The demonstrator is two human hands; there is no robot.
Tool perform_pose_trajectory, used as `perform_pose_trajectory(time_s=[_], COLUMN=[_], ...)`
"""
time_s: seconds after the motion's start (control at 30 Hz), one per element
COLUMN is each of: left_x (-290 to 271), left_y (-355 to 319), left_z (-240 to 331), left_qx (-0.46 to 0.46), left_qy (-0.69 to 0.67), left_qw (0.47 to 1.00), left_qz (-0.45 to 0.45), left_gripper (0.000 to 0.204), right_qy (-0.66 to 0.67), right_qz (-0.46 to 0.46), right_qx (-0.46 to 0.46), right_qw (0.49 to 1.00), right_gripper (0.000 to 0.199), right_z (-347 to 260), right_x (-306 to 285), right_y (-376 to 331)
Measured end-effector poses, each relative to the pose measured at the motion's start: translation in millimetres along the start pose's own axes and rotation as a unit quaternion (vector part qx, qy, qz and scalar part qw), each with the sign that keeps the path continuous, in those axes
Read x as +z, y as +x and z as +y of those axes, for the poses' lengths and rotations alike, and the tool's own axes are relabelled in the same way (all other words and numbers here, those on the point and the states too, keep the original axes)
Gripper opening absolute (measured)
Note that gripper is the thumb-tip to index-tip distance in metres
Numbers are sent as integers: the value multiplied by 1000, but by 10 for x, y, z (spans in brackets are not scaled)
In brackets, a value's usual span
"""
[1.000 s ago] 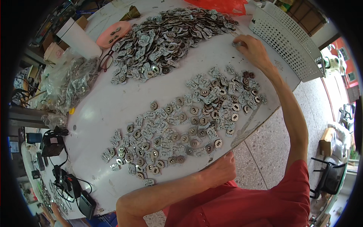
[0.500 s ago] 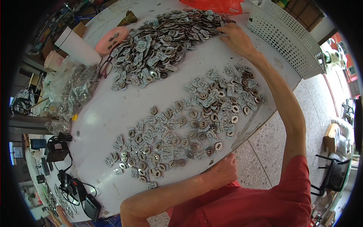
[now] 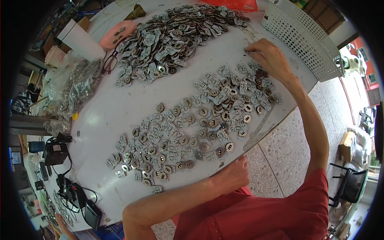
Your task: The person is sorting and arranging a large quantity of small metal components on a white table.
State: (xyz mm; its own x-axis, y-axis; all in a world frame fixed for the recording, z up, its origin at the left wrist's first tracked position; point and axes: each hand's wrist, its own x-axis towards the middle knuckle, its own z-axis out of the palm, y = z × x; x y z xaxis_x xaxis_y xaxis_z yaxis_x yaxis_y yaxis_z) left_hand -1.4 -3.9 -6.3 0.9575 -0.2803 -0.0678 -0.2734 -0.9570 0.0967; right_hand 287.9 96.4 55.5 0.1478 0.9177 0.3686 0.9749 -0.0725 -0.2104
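A white table [image 3: 120,108] carries two spreads of small flat metal pieces, silver and brown. The big far pile [image 3: 176,36] lies at the top. The near spread [image 3: 188,132] runs from lower left to the right edge. My right hand [image 3: 270,58] reaches over the right end of the near spread, its fingertips pinched on a small metal piece just above the table. My left hand [image 3: 234,176] rests curled against the table's near edge, below the near spread, with nothing seen in it.
A white perforated metal tray [image 3: 308,40] stands at the far right. A pink dish [image 3: 120,32], a white box [image 3: 82,40], eyeglasses [image 3: 109,64] and clear bags of parts [image 3: 76,88] sit at the left. Black chargers and cables [image 3: 68,188] lie lower left. A chair [image 3: 352,184] stands on the floor.
My right hand went up to the far pile's right end, then came back down toward the right end of the near spread. My left hand stayed at the table edge.
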Motion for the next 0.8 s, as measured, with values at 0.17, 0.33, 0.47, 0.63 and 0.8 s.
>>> perform_pose_trajectory(time_s=[0.17, 0.33, 0.47, 0.63, 0.8], left_x=[-44, -41, 6, -17, -64], left_y=[-12, -5, 19, -9, -11], left_z=[-21, -10, 23, 20, -7], left_qx=[9, -3, 2, -9, 2], left_qy=[11, 11, 14, 6, 0], left_qw=[1000, 1000, 999, 1000, 1000], left_qz=[-21, -2, 33, 23, 19], left_gripper=[23, 23, 23, 21, 19], right_qy=[101, 131, 83, 42, 113], right_qz=[-98, -27, 40, 37, 40], right_qx=[15, 6, 49, 107, 76], right_qw=[990, 991, 995, 993, 990], right_gripper=[16, 21, 29, 33, 29], right_z=[-242, -124, 93, -28, 47], right_x=[-234, -22, 333, 568, 475], right_y=[-159, 349, 836, 935, 849])
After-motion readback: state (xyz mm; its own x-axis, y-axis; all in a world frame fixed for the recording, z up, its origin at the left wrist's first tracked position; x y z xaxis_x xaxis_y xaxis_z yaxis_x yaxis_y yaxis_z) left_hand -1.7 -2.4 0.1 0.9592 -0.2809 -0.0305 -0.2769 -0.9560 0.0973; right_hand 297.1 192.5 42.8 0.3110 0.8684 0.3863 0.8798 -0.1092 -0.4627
